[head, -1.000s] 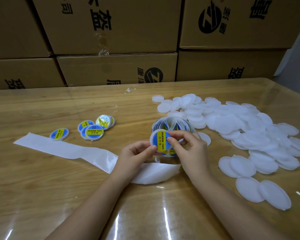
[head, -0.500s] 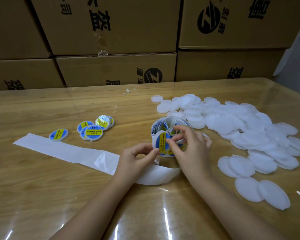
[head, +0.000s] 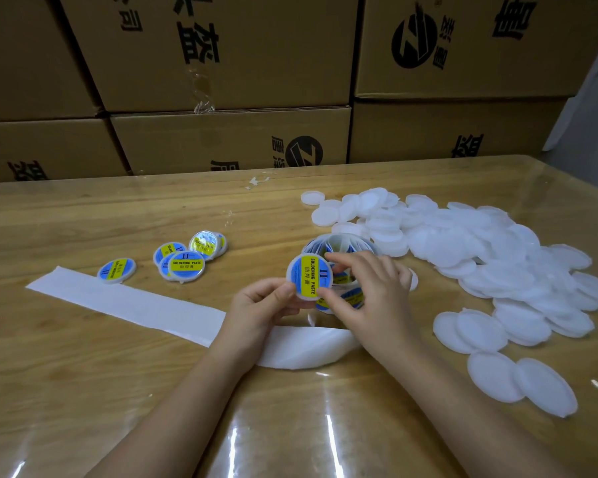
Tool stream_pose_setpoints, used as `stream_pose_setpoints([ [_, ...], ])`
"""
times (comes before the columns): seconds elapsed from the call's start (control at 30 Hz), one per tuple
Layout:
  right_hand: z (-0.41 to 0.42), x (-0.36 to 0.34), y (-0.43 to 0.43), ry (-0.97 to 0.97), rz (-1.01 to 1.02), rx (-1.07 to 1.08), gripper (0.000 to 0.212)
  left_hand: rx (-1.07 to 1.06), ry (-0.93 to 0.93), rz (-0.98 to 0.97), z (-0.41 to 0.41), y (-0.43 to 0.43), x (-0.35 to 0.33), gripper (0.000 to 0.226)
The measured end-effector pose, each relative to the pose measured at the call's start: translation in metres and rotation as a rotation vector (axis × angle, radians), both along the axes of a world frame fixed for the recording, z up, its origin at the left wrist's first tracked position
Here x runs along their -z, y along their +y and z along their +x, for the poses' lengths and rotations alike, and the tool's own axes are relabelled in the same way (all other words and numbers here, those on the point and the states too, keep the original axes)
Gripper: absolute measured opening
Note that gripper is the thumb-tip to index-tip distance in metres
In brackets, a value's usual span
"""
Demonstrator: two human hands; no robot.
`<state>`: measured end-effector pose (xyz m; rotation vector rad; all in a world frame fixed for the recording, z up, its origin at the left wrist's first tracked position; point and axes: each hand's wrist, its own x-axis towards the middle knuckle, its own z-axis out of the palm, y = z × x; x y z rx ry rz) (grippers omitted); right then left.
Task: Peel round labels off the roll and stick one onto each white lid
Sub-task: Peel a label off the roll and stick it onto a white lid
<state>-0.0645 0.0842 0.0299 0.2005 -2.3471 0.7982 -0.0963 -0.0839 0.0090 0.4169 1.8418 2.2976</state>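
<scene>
Left hand point(head: 259, 305) pinches the lid point(head: 309, 277) by its lower-left rim, label point(head: 312, 276) facing me. Right hand point(head: 366, 291) has fingertips on the lid's right edge, thumb below; can't tell if it's pressing the label or reaching for the roll point(head: 339, 250) just behind. Lid looks light, thin, stiff plastic with a smooth face: hold by the rim, not the face. Labels look flimsy and tacky, so lift by an edge only. Blank lids point(head: 480, 243) piled right on the table point(head: 83, 374), done lids point(head: 183, 263) left, spent liner point(head: 135, 305) trailing left.
</scene>
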Motion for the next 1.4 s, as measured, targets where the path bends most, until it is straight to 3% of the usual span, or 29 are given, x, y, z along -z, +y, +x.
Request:
stream_pose_setpoints([
  [0.3, 0.005, -0.005, -0.006, -0.082, -0.091, -0.018, 0.054, 0.085, 0.026, -0.065, 0.003, 0.003, 0.003, 0.018],
  [0.63, -0.003, 0.000, 0.004, -0.082, -0.243, 0.119, 0.040, 0.102, 0.023, -0.040, 0.002, 0.004, 0.006, 0.015],
  [0.9, 0.006, -0.002, -0.009, -0.080, -0.190, 0.056, 0.045, 0.144, 0.055, -0.088, 0.004, 0.005, 0.007, 0.014],
  [1.3, 0.004, -0.003, -0.003, -0.161, -0.077, -0.023, 0.063, 0.045, 0.037, 0.052, -0.005, -0.001, 0.008, 0.015],
  [1.4, 0.001, -0.003, 0.000, -0.130, -0.116, 0.014, 0.059, 0.065, 0.006, 0.104, -0.006, -0.002, 0.007, 0.033],
])
